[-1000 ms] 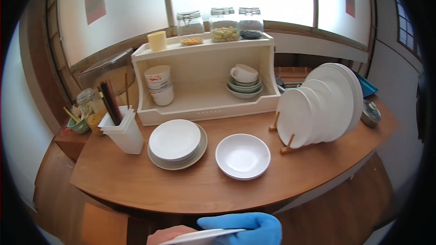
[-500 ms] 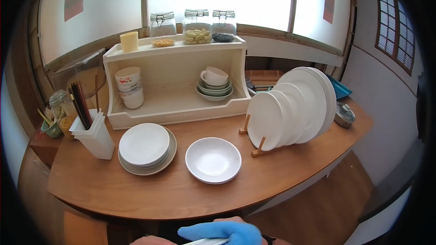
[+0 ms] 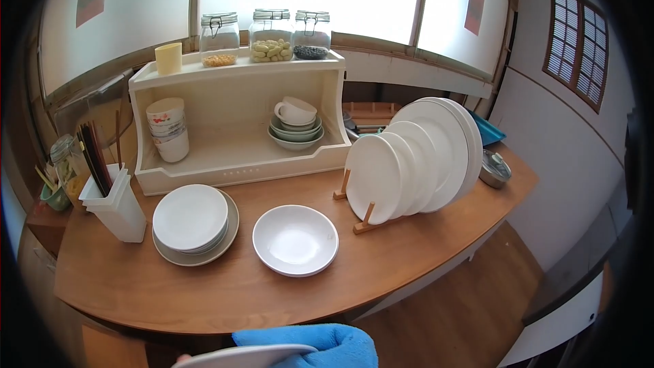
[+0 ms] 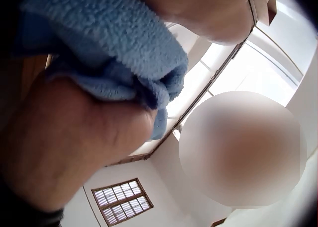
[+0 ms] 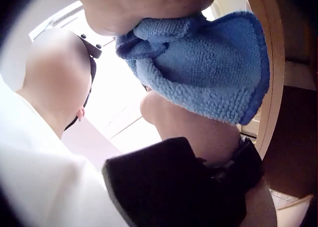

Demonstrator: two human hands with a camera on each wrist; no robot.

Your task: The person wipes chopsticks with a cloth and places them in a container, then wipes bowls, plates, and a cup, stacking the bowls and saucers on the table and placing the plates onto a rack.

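At the bottom edge of the head view a white plate (image 3: 252, 356) is tilted, partly out of frame. A folded blue cloth (image 3: 327, 342) wraps over its right side. My left hand (image 3: 182, 358) grips the plate's left rim; only a fingertip shows there, and more of this left hand (image 4: 213, 13) appears at the top of the left wrist view. My right hand (image 5: 144, 8) holds the cloth against the plate, and the cloth hides its fingers in the head view. Both wrist views show the terry cloth bunched between the two hands.
On the wooden table (image 3: 218, 300) stand a stack of plates (image 3: 191, 217), a white bowl (image 3: 296, 238) and a wooden rack holding upright plates (image 3: 373, 177). Behind them is a cream shelf (image 3: 225, 157) with bowls, cups and jars. White chopstick holders (image 3: 117, 211) stand at the left.
The head view has turned right, so the table's things shift left. The plate dipped low, then came back up into view, tilted; the cloth still covers its right side.
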